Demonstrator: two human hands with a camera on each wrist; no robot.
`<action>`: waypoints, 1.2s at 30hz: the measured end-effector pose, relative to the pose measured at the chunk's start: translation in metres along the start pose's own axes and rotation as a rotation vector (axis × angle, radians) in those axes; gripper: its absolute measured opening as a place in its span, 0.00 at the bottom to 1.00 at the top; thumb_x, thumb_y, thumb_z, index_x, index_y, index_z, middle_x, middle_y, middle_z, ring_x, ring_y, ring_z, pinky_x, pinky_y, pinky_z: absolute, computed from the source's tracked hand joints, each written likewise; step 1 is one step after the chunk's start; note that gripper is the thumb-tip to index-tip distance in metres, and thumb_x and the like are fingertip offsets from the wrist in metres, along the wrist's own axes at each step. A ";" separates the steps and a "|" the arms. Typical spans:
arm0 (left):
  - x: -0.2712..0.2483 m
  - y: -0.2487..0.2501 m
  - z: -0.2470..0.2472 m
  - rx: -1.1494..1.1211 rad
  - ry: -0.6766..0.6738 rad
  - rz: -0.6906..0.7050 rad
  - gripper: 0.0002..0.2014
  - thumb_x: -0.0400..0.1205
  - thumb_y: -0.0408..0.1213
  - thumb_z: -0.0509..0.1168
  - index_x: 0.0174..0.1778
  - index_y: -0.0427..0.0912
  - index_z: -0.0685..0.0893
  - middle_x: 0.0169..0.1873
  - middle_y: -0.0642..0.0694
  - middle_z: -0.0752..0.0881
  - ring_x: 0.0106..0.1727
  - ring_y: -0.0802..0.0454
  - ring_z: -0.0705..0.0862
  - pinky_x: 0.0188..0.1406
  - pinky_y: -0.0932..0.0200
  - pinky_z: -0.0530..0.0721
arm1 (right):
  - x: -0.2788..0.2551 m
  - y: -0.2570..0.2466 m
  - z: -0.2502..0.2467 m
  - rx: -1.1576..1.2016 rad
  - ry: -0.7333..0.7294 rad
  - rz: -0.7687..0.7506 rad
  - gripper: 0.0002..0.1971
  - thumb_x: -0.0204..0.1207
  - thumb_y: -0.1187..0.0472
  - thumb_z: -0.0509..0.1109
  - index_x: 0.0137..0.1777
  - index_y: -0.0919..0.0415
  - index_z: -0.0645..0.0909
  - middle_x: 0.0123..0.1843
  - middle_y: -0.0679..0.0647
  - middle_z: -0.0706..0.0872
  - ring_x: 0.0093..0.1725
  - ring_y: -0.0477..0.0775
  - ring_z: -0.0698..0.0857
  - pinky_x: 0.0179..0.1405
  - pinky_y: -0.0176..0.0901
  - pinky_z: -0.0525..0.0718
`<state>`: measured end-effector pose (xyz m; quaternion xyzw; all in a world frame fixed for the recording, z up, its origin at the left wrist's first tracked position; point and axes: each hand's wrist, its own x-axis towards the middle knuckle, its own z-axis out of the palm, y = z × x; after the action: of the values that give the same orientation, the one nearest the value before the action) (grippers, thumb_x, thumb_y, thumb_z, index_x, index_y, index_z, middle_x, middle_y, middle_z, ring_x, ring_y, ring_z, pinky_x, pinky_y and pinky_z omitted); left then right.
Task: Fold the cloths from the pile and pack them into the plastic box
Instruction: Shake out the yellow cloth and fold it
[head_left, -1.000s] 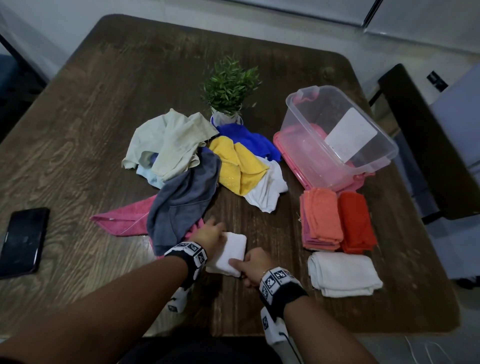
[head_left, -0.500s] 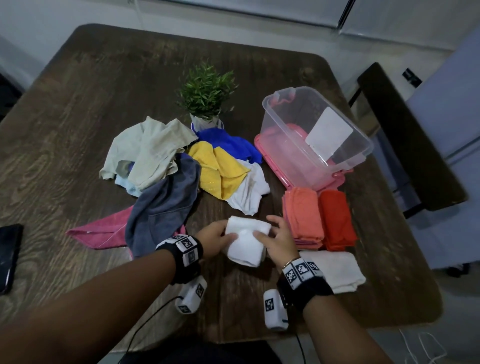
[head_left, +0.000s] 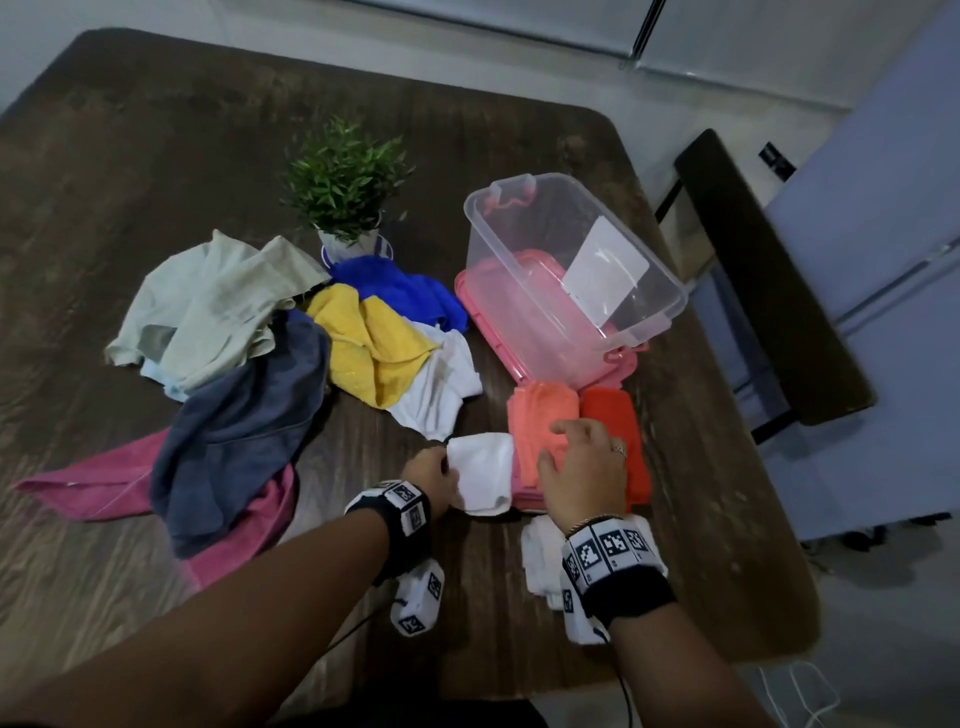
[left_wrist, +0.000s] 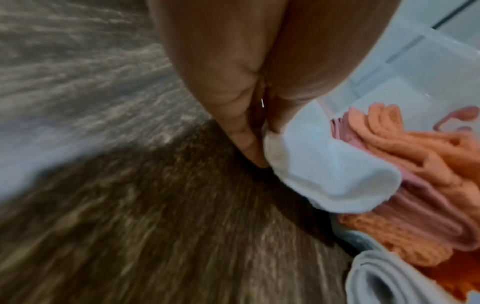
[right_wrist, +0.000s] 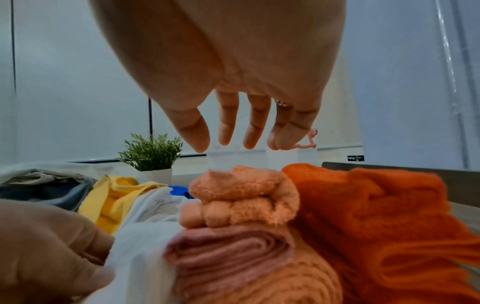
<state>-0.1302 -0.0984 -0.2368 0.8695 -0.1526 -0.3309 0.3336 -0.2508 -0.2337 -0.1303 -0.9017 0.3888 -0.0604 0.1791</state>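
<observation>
The folded white cloth (head_left: 480, 480), which a second ago lay near the front edge of the tabletop (head_left: 156, 156) between both hands, now sits further right, pressed against the left side of the folded peach cloth (head_left: 540, 415) stack. The left hand (head_left: 431, 480) pinches its left edge, thumb and fingers closed on the fabric. The right hand (head_left: 584, 467) has let go and hovers over the peach and orange cloth (head_left: 613, 415), fingers spread and relaxed, holding nothing. So this fold looks finished and the cloth is joining the folded group. The plastic box (head_left: 571, 270), just beyond, holds no cloths yet, and the pile (head_left: 270, 338) remains unfolded to the left.
</observation>
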 end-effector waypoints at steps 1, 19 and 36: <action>0.001 0.002 0.000 0.002 0.081 0.000 0.12 0.82 0.36 0.66 0.60 0.37 0.81 0.56 0.39 0.85 0.59 0.39 0.83 0.53 0.56 0.76 | 0.003 0.005 0.001 -0.040 -0.039 0.007 0.16 0.77 0.54 0.70 0.64 0.46 0.80 0.68 0.49 0.77 0.67 0.59 0.72 0.66 0.58 0.77; 0.034 0.052 -0.168 0.449 0.609 0.084 0.09 0.81 0.40 0.60 0.51 0.53 0.85 0.48 0.49 0.86 0.67 0.38 0.71 0.69 0.28 0.60 | 0.000 -0.022 -0.003 0.088 0.099 -0.217 0.11 0.75 0.60 0.70 0.56 0.56 0.85 0.60 0.54 0.82 0.58 0.60 0.77 0.61 0.54 0.79; -0.072 0.043 -0.232 -0.133 0.620 0.604 0.04 0.85 0.38 0.64 0.52 0.49 0.83 0.44 0.52 0.85 0.47 0.54 0.81 0.45 0.56 0.78 | -0.011 -0.047 0.081 -0.559 -0.513 -0.379 0.15 0.83 0.69 0.58 0.65 0.69 0.80 0.72 0.64 0.74 0.67 0.62 0.80 0.65 0.48 0.76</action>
<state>-0.0280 0.0157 -0.0440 0.8205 -0.2712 0.0490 0.5008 -0.2068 -0.1735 -0.1876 -0.9570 0.1603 0.2417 0.0042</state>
